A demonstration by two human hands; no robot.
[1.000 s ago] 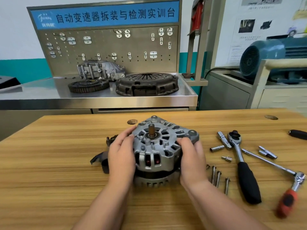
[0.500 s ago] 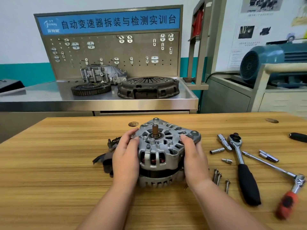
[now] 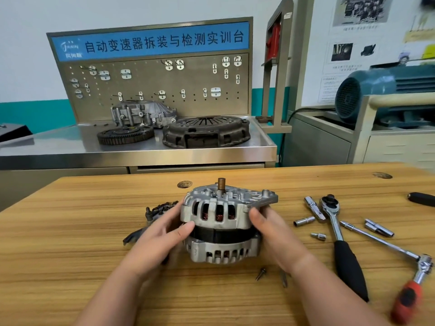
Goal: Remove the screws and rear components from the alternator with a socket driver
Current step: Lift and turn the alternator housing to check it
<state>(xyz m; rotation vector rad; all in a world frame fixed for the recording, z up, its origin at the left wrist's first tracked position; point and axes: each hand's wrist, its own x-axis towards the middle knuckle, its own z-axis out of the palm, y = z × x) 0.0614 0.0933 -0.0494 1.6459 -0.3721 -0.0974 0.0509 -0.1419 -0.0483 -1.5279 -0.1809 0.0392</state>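
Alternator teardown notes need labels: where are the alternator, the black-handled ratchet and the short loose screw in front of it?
alternator (image 3: 223,223), head view, on the silver upper housing.
black-handled ratchet (image 3: 348,264), head view, on the black grip.
short loose screw (image 3: 260,274), head view, on its shank.

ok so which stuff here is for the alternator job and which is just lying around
For the job: alternator, black-handled ratchet, red-handled wrench, sockets, loose screws.
Lying about: clutch cover, ring gear, gearbox casing, blue motor.
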